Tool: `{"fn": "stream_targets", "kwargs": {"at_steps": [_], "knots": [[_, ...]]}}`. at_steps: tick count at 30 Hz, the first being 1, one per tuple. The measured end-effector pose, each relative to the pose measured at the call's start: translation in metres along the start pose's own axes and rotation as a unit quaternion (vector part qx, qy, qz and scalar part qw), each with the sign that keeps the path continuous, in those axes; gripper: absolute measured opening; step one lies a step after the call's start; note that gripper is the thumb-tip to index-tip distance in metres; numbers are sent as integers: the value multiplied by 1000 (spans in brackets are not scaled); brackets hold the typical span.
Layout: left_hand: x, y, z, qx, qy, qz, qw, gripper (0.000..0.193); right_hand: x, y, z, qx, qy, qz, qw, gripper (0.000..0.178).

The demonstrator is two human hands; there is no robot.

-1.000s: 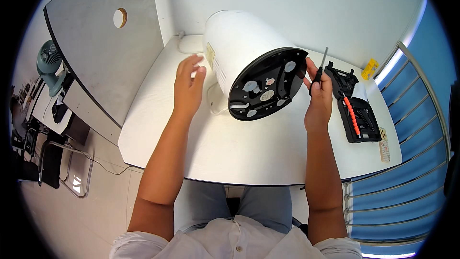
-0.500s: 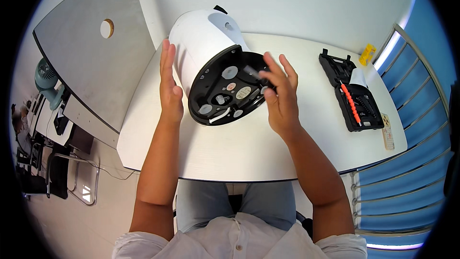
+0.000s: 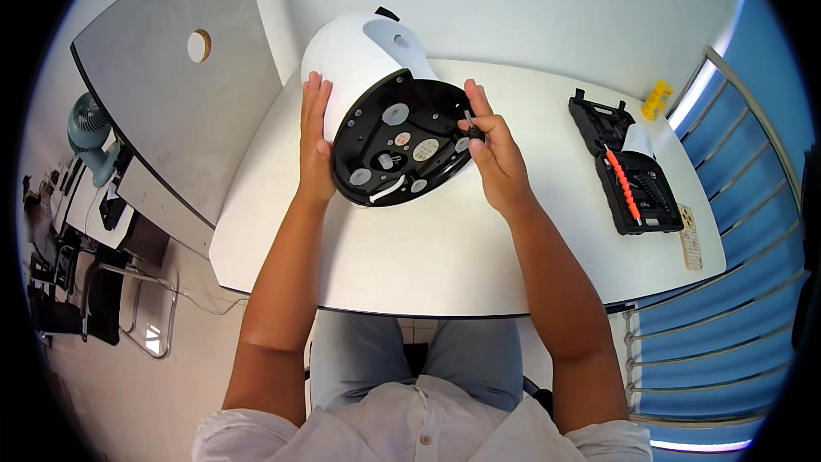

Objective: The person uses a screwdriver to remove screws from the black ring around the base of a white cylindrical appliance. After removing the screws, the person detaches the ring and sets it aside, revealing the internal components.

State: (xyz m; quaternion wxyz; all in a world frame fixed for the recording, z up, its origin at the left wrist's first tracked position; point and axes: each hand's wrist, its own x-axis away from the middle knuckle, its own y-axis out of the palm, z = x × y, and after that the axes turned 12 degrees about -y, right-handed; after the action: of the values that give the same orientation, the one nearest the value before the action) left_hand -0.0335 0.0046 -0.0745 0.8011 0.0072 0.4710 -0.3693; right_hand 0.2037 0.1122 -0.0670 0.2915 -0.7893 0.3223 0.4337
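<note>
A white, rounded appliance [image 3: 351, 51] with a black underside [image 3: 376, 137] lies tilted on the table, its base turned toward me. Round pale pads, two labels and a short white strip show on that base. My left hand [image 3: 315, 154] rests flat along the appliance's left side, fingers stretched out. At the right rim of the base, my right hand [image 3: 500, 158] pinches a small, dark metal bit-like piece [image 3: 470, 125] between thumb and fingers. Its exact kind is too small to tell.
On the right of the white table [image 3: 410, 265] lies an open black tool case [image 3: 629, 197] with an orange flexible shaft [image 3: 623, 184]. Beside it are a remote control [image 3: 690, 238] and a yellow item [image 3: 657, 100]. A grey partition [image 3: 171, 94] stands left, a metal railing [image 3: 753, 120] right.
My left hand has come against the appliance's side. The right hand has moved slightly left with the small piece, which was blurred before. The black base has shifted slightly up.
</note>
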Motion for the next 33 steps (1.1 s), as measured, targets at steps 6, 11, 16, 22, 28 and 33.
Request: {"fn": "stream_targets", "kwargs": {"at_steps": [6, 11, 16, 22, 28, 33], "knots": [[2, 1, -6, -6, 6, -5, 1000, 72, 3, -54, 9, 265, 176, 177, 931, 15], [2, 5, -9, -7, 12, 0, 1000, 73, 12, -62, 8, 527, 421, -67, 736, 20], [3, 7, -12, -10, 8, 13, 1000, 74, 18, -41, 11, 544, 437, -212, 684, 20], [3, 1, -9, 1, -13, 47, 999, 72, 14, -34, 4, 544, 445, -264, 661, 34], [0, -18, 10, 74, 17, 168, 983, 47, 14, -45, -7, 446, 233, -88, 860, 80], [23, -18, 104, 7, 157, -2, 988, 39, -15, -14, -50, 314, -85, -58, 944, 91]]}}
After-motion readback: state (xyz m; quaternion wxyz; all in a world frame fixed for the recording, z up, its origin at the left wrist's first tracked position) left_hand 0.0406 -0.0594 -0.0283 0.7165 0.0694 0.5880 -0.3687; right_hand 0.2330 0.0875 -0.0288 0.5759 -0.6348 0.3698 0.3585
